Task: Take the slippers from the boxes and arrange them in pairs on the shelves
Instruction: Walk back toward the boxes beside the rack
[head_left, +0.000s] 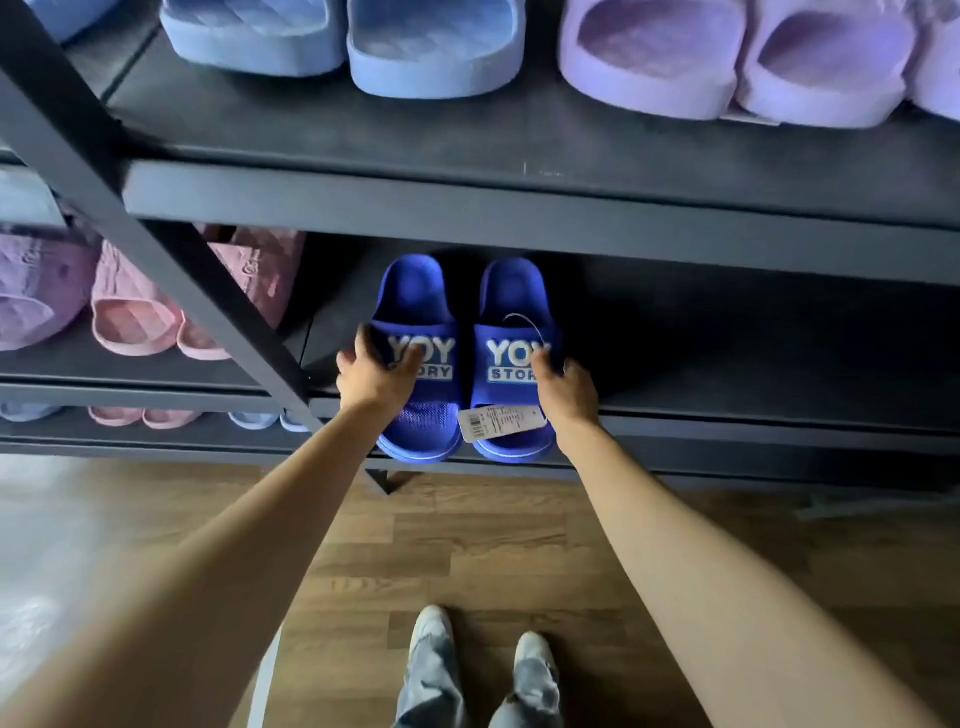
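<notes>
Two royal-blue slippers with white lettering on their straps lie side by side on the lower dark shelf (727, 364), heels hanging over its front edge. My left hand (371, 376) grips the strap of the left slipper (415, 296). My right hand (563, 389) grips the strap of the right slipper (511, 296) from its right side. A white price tag (501, 422) on a thin loop lies across the right slipper's heel.
The upper shelf (467, 140) carries a light-blue pair (337, 36) and a lilac pair (737, 62). Left of a slanted black brace (171, 260) sit pink slippers (135, 312) and a purple one (36, 291). Wood floor (493, 545) and my legs are below.
</notes>
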